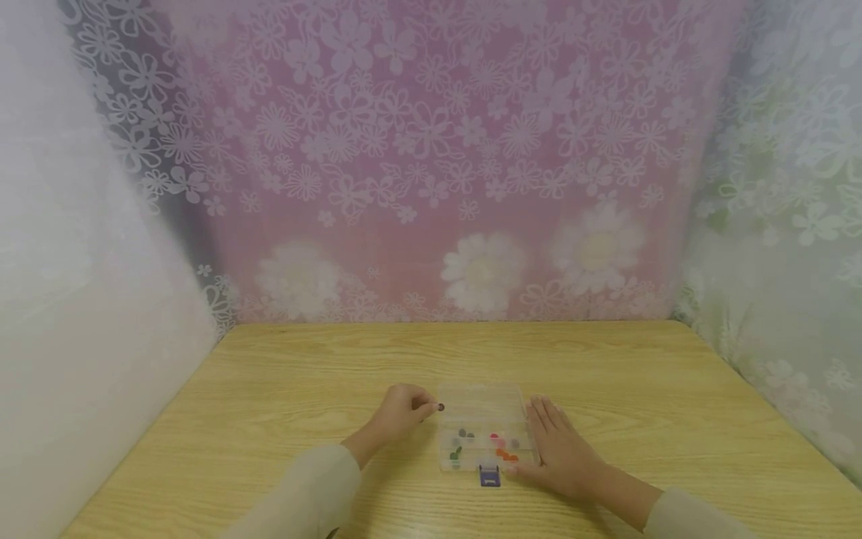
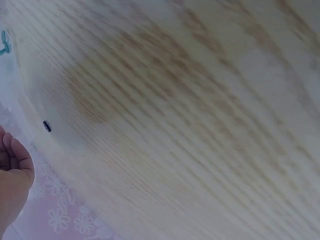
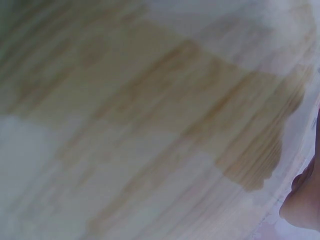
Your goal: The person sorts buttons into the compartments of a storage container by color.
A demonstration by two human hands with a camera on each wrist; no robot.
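Observation:
A clear plastic compartment box sits on the table, with a purple latch at its front edge. Inside it are small green pieces, dark grey pieces, pink-red pieces and orange pieces. Thumb and fingertips of my left hand pinch a small dark round piece at the box's left side. My right hand lies with straight fingers along the box's right side, its thumb near the front right corner. Only part of the left hand shows in the left wrist view.
A small black piece appears on the wood-grain table near the left hand in the left wrist view. Flower-patterned curtains stand behind the table's far edge and along both sides.

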